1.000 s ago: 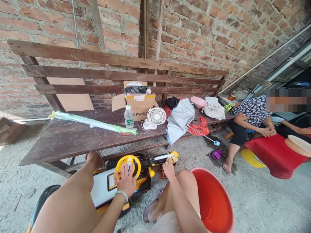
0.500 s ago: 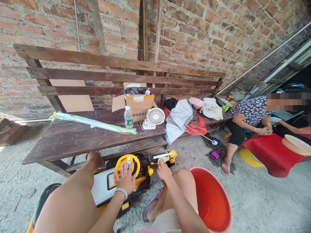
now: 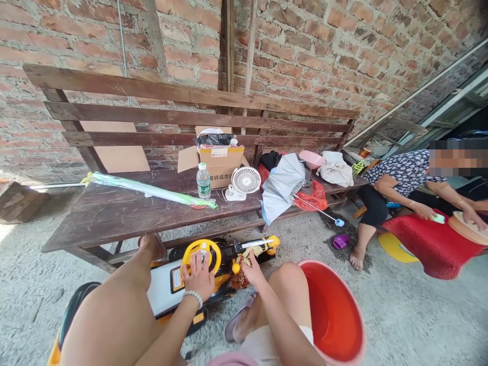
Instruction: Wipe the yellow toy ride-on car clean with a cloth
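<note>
Lining a rough brick wall [image 3: 305, 51] is a dark plank counter [image 3: 99, 218], then a chunky plastic ride-on toy [image 3: 163, 290]. Smooth yellow ring wheel [image 3: 218, 256] sits under a flat, open-fingered left hand [image 3: 201, 282]; right hand [image 3: 254, 273] pinches a crumpled pale-yellow wad [image 3: 256, 250] by the toy's boom [image 3: 247, 245].

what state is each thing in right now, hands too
left hand: fingers spread, resting on the steering wheel
yellow steering wheel: under the left hand
right hand: fingers closed on a pale thing
pale thing: crumpled
bottle: upright, capped
cardboard box: flaps open
white fan: standing; can't tell if running
umbrella: partly folded, handle past bench edge
red bucket: uncovered
</note>
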The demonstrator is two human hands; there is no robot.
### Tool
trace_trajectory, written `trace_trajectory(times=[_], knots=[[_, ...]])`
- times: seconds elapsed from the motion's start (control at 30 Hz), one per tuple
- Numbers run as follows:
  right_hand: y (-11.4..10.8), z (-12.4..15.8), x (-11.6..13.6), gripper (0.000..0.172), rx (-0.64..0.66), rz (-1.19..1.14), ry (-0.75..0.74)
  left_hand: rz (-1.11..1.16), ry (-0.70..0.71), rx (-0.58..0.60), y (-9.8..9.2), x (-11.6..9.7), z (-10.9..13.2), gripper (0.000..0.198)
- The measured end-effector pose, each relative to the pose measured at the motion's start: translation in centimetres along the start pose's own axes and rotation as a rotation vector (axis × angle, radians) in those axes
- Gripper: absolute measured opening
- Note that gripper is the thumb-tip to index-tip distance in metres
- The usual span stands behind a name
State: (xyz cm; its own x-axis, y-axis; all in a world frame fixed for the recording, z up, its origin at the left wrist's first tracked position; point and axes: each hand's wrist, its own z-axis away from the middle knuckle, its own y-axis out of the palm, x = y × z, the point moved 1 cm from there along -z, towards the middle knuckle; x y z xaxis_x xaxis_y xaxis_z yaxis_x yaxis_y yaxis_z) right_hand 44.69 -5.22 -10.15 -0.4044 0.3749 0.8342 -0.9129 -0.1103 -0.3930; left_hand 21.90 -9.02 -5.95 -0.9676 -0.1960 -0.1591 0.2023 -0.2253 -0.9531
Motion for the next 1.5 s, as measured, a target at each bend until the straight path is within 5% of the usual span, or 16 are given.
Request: trace_trajectory(times=[0.23, 0.37, 0.6, 0.73, 1.03, 1.23, 1.5], knots=[[1.3, 1.1, -1.3, 0.069, 0.002, -0.11, 0.045, 0.043, 0.016, 0.041, -0.5, 0.1, 0.1, 0.071], [0.9, 0.5, -0.3, 0.066, 0.005, 0.219, -0.023, 0.048, 0.026, 0.049, -0.8, 0.0, 0.3, 0.072], [-1.3, 0.3, 3.8, 0.059, 0.305, 0.862, -0.243, 0.087, 0.027, 0.039, -0.9, 0.0, 0.3, 0.071], [-1.6, 1.0, 4.1, 0.065, 0.241, 1.149, -0.263, 0.068, 0.019, 0.044, -0.7, 0.0, 0.3, 0.071], [-2.4, 1.8, 1.9, 0.071, 0.117, 1.092, -0.161, 0.066, 0.016, 0.04, -0.1, 0.2, 0.0, 0.071], [-3.1, 0.6, 0.6, 0.07, -0.009, 0.887, 0.06, 0.076, 0.022, 0.059, -0.8, 0.1, 0.2, 0.071], [-1.8, 0.6, 0.7, 0.077, -0.02, 0.812, -0.01, 0.065, 0.017, 0.057, -0.8, 0.0, 0.3, 0.07]])
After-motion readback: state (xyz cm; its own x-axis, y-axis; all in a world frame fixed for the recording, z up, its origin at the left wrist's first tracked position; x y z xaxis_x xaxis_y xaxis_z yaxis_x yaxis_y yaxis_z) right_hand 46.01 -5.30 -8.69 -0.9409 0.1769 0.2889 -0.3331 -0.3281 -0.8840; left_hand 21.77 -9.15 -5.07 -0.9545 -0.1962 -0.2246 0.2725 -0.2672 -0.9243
